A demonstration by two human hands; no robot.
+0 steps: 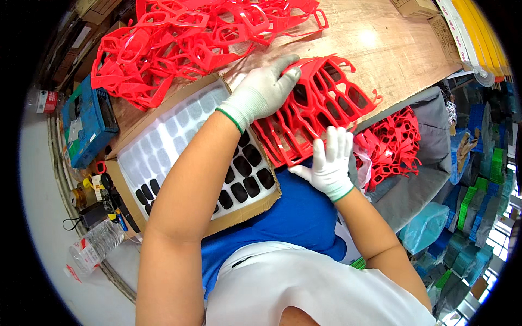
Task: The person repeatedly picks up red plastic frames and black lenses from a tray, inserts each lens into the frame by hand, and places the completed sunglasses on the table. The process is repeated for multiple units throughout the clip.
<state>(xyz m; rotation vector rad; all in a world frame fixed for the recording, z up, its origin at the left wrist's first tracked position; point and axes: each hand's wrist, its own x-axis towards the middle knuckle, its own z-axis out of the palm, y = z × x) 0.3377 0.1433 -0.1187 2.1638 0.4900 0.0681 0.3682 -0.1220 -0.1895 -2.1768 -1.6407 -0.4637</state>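
Observation:
A row of red glasses with dark lenses stands packed together at the table's near edge. At its upper left end lies my left hand in a white glove with a green cuff. Two of its fingers show, stretched and apart; the others are hidden. My right hand, gloved alike, is open with fingers spread against the row's near side. Left of the row, partly under my left forearm, is a cardboard box holding a white tray with dark lenses in its pockets. A translucent white sheet covers part of the tray.
A tangled heap of red frames lies at the far left of the wooden table. More red frames fill a grey-lined container at right. A blue case and a plastic bottle are at left.

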